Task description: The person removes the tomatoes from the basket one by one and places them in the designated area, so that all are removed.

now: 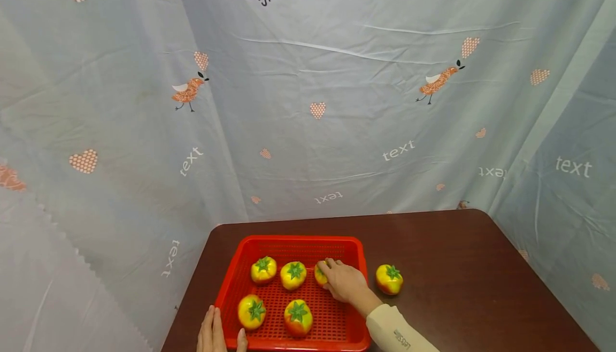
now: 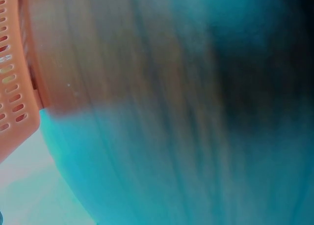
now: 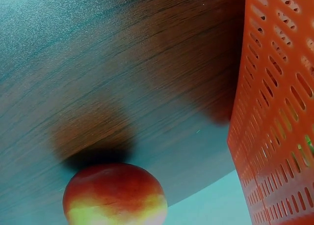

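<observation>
A red plastic basket [image 1: 346,330] stands on the table, holding several yellow-red tomatoes with green leafy tops, among them one tomato [image 1: 297,318] near the front. Inside the basket's right part, my right hand [image 1: 344,281] grips a tomato [image 1: 321,275], mostly covered by the fingers. My left hand [image 1: 212,333] is at the basket's front left corner, fingers straight beside the rim; the lower hand is cut off by the frame. Neither wrist view shows a hand. Outside the basket, to the right, lies another tomato [image 1: 389,280], whose red underside appears in the right wrist view.
The dark brown table [image 1: 447,255] extends to the right of the basket. A grey-blue curtain [image 1: 289,74] printed with hearts, birds and words hangs behind and at both sides. The basket's slotted wall [image 3: 274,102] rises at the right of the right wrist view.
</observation>
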A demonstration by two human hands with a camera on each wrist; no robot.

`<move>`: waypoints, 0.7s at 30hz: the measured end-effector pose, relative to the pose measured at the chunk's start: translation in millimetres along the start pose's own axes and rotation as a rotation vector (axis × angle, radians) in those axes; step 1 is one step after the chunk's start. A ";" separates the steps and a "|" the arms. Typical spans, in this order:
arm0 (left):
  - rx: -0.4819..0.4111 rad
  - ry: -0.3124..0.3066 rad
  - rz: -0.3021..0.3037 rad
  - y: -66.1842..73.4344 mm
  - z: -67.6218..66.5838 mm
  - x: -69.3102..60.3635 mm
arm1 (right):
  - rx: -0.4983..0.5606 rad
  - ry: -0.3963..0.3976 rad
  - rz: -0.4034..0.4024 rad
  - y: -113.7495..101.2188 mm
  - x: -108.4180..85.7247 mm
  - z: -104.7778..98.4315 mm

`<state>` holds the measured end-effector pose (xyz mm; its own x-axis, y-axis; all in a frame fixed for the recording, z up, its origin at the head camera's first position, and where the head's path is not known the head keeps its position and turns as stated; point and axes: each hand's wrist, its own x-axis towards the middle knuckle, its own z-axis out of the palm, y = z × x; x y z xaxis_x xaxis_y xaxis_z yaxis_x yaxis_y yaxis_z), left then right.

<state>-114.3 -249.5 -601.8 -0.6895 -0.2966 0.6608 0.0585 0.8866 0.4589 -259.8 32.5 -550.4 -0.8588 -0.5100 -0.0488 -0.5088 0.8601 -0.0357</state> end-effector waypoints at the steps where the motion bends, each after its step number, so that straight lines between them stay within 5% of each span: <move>1: -0.002 0.004 0.003 0.0 -0.2 -0.1 | -0.001 0.000 -0.002 -0.4 0.1 -0.1; 16: 0.047 -0.007 0.004 2.6 -5.9 1.6 | -0.020 0.000 -0.055 -1.2 0.0 -0.5; 21: 0.055 -0.017 -0.019 4.1 -5.2 0.7 | 0.074 0.063 -0.113 2.7 -3.1 -1.5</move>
<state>-110.8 -247.9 -596.4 -0.7026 -0.3073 0.6418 0.0064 0.8991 0.4376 -258.7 36.4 -548.8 -0.7993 -0.6005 0.0226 -0.5989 0.7930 -0.1114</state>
